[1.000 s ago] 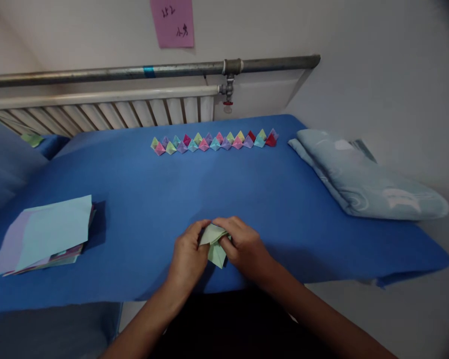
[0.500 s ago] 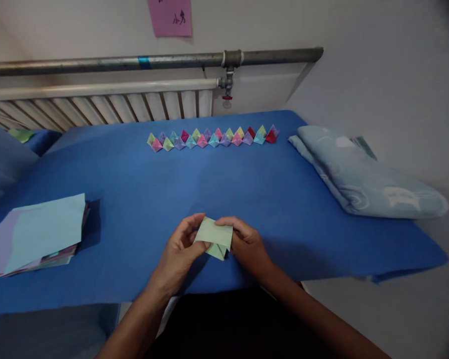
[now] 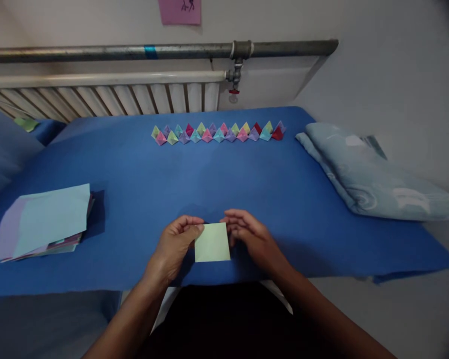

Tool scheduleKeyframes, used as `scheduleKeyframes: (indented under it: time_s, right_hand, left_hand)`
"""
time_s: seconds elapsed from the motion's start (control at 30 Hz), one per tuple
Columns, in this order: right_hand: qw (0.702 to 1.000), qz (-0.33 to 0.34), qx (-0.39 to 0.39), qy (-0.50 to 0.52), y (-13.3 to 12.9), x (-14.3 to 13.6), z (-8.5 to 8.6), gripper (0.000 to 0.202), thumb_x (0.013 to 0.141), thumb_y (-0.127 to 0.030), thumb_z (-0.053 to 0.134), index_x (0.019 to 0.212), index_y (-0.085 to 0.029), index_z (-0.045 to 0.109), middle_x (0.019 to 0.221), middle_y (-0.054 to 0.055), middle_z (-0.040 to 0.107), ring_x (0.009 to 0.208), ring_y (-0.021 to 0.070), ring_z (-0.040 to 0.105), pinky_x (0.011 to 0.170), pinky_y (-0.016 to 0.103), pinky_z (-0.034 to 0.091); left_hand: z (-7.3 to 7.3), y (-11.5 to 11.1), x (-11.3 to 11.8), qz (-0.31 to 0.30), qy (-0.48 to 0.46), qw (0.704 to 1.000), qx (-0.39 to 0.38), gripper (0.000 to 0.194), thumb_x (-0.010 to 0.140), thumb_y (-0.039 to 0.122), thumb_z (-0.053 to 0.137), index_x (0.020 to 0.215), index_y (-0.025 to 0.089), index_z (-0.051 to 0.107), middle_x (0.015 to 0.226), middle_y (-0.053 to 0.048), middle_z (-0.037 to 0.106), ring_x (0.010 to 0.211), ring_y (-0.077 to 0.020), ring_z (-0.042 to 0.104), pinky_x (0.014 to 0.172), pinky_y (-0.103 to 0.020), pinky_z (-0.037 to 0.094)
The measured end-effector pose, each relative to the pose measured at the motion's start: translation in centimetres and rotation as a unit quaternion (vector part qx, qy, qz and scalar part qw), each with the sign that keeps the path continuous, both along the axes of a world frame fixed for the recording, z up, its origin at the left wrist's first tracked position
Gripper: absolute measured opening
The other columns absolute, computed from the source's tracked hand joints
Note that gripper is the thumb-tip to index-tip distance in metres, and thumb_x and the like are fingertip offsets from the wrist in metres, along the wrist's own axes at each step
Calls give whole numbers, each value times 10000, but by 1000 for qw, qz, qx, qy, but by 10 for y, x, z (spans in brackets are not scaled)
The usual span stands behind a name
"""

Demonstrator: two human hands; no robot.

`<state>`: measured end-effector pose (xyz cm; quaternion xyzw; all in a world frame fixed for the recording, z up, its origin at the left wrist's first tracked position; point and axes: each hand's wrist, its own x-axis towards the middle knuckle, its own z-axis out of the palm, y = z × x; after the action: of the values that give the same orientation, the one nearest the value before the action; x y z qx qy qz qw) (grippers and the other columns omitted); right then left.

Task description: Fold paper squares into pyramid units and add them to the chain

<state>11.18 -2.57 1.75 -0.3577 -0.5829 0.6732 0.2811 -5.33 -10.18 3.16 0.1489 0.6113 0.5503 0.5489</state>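
Observation:
A pale green square of folded paper (image 3: 212, 243) is held up near the front edge of the blue-covered surface. My left hand (image 3: 177, 244) pinches its upper left corner between thumb and fingers. Beside the paper's right edge is my right hand (image 3: 252, 237), its fingers loosely curved and a little apart; it does not appear to grip the paper. Farther back, several small folded paper pieces (image 3: 219, 134) in many colours stand in two close rows.
A stack of coloured paper sheets (image 3: 54, 214) lies at the left. On the right rests a folded light blue patterned blanket (image 3: 374, 174). Along the back wall run a white radiator (image 3: 134, 99) and a metal pipe (image 3: 190, 51) with a red-handled valve (image 3: 234, 91).
The green paper, earlier with an open flap and held by both hands, now shows as a flat square. My right hand has let go of it. The whole view has shifted slightly.

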Motion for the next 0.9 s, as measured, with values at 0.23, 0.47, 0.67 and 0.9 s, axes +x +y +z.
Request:
scheduleKeyframes:
  time_s: [0.23,0.47,0.67,0.9]
  right_hand:
    - [996,42,-75,-39,-1,-6,12,460,710,-281,684,1150,-257,551,687,-52,542,621,119,526,594,255,425]
    - [998,-3,-50,-33,-6,-9,10,394,702,-262,675,1078,-248,560,623,-80,487,547,95,490,530,224,389]
    - [985,19,-172,14,-10,-11,7,463,654,-237,704,1079,-235,521,794,-26,667,667,131,615,640,262,467]
    - [997,12,-78,0,-14,-5,4,525,703,-232,653,1203,-258,495,743,-54,638,673,123,593,651,256,447]
  left_hand:
    - [6,2,6,-49,88,994,42,267,655,330,772,830,170,651,647,28,647,555,-83,547,535,-202,410]
    - [8,2,7,-43,-1,999,10,314,628,407,797,750,156,652,633,11,619,561,-98,547,571,-230,430]
    - [7,5,7,-23,18,999,37,288,645,416,775,672,159,648,587,36,589,520,-72,478,529,-201,372]
    - [-5,12,6,-8,-12,999,32,286,634,400,774,669,158,627,602,28,588,543,-89,504,563,-217,415]
